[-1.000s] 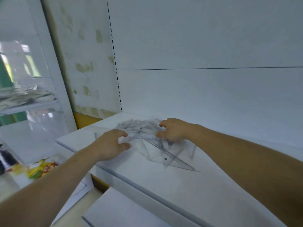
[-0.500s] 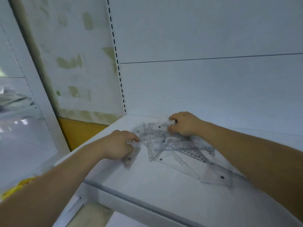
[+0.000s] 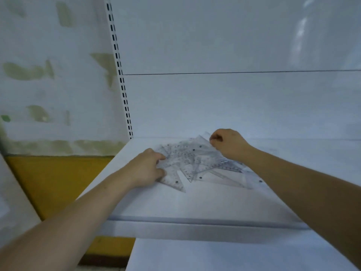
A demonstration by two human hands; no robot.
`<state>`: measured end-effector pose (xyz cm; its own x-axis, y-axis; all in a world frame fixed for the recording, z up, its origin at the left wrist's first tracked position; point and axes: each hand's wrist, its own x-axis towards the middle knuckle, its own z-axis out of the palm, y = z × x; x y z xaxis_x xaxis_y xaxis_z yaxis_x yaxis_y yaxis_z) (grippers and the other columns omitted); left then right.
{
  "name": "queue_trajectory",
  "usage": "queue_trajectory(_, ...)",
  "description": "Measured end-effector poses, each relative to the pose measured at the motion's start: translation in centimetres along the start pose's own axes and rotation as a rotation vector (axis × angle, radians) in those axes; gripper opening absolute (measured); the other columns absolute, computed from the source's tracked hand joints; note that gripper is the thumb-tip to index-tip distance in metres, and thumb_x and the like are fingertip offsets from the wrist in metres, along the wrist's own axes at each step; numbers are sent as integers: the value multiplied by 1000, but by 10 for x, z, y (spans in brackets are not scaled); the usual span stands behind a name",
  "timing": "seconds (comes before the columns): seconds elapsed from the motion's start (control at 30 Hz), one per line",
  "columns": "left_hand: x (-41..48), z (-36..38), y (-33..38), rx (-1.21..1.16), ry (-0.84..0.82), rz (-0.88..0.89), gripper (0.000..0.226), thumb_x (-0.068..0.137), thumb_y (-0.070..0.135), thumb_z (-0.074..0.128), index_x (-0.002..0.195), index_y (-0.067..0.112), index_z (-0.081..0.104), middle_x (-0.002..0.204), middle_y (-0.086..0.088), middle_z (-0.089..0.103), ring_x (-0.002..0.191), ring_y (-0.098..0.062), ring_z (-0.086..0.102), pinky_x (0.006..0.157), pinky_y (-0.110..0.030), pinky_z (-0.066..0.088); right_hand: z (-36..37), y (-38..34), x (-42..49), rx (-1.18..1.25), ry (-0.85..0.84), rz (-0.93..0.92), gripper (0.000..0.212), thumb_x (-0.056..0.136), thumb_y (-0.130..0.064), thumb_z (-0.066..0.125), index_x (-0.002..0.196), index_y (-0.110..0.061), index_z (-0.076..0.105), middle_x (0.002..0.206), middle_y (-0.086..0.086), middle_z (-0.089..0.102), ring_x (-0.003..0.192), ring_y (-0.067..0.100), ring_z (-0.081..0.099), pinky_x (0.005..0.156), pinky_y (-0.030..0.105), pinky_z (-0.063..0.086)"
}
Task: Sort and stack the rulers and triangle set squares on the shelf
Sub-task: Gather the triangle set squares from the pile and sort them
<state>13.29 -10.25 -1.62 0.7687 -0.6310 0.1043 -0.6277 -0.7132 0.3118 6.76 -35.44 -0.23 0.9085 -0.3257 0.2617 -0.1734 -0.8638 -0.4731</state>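
Fingers (image 3: 160, 157) curled; left hand (image 3: 148, 167) pinches set square (image 3: 173, 179), right hand (image 3: 228, 144) pinches pile (image 3: 195, 156).

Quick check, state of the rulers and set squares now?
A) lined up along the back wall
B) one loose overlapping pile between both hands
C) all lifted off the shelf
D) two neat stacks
B: the pile lies jumbled on the shelf, left hand gripping its left edge, right hand pinching a piece at its back.
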Motion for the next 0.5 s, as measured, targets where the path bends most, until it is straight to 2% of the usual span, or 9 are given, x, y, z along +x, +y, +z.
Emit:
queue_trajectory(0.07,0,-1,3,-39,70,15,40,90,20,55,130,15,53,105,-1,48,96,-17,50,83,-23,36,-2,2,-5,10,25,3,20,98,-25,45,100,-15,62,96,2,62,82,17,53,68,26,38)
queue_trajectory(0.13,-1,-1,4,-36,116,23,31,91,15,51,121,14,60,110,-3,55,100,-18,53,85,-22,37,-4,4,-10,66,46,14,21,99,-26,41,97,-17,59,93,5,62,77,19,55,65,30,45)
queue_trajectory(0.23,-4,-5,7,-38,159,28,21,93,18,50,106,16,66,108,-4,58,98,-19,56,85,-25,40,-7,7,-13,151,73,19,20,100,-28,37,99,-19,55,89,9,63,79,28,61,73,39,52)
queue_trajectory(0.33,-4,-8,9,-55,200,12,15,96,23,45,95,24,60,94,2,61,82,-16,57,75,-29,45,-8,8,-15,137,64,7,21,102,-28,33,106,-20,52,86,4,59,69,21,54,61,29,45)
queue_trajectory(0.4,-4,-9,11,-93,227,-3,14,98,26,41,96,26,55,88,3,63,78,-19,62,74,-35,50,-9,10,-14,73,32,-9,26,103,-28,30,105,-19,54,89,2,56,79,22,53,67,28,41)
queue_trajectory(0.43,-4,-10,14,-109,239,-5,16,98,27,40,99,25,55,90,1,65,79,-21,63,76,-37,52,-9,10,-14,31,3,-28,28,103,-29,28,97,-21,54,88,1,53,84,23,50,70,29,40)
queue_trajectory(0.47,-3,-9,16,-116,251,-3,19,99,27,39,105,24,56,95,-1,67,81,-22,64,78,-36,51,-10,10,-16,5,-36,-35,29,103,-32,27,91,-24,53,87,0,51,88,25,48,74,30,39)
queue_trajectory(0.5,-2,-10,20,-111,255,-3,23,99,27,38,112,23,57,102,-3,67,86,-23,63,80,-34,50,-12,9,-18,-3,-70,-24,31,102,-37,27,97,-24,55,95,3,53,96,25,48,82,32,40)
